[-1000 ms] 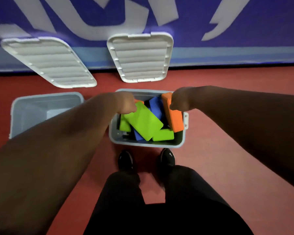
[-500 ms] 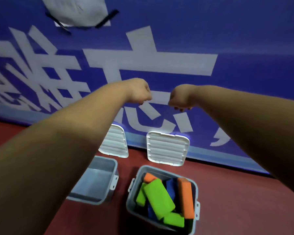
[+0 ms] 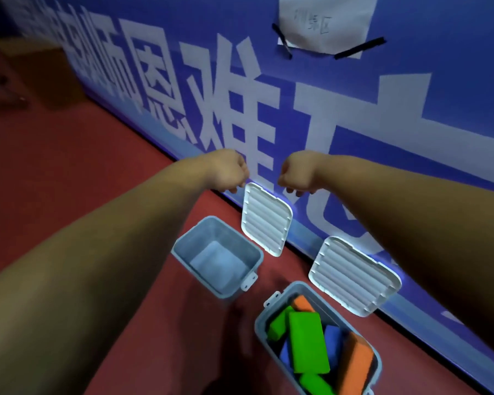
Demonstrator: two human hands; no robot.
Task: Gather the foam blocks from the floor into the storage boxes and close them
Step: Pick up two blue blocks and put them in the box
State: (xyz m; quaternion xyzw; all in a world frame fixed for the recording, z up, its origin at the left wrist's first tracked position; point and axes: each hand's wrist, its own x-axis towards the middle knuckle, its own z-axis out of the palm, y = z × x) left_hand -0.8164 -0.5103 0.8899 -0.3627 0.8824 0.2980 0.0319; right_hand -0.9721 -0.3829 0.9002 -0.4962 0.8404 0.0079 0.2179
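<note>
hovering curled, holding nothing, left hand [image 3: 229,172] and right hand [image 3: 296,174] hang apart over the empty box's [image 3: 211,232] rim.

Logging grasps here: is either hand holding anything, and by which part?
Nothing is held: the left hand and the right hand are both raised in the air, fingers curled around nothing.

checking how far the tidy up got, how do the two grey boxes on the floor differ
The left box is empty, its bare bottom showing; the right box holds green, orange and blue foam blocks. The left box is wholly in view; the right box is cut by the frame's lower edge. Both are grey and open, their white ribbed lids off, by the blue wall.
</note>
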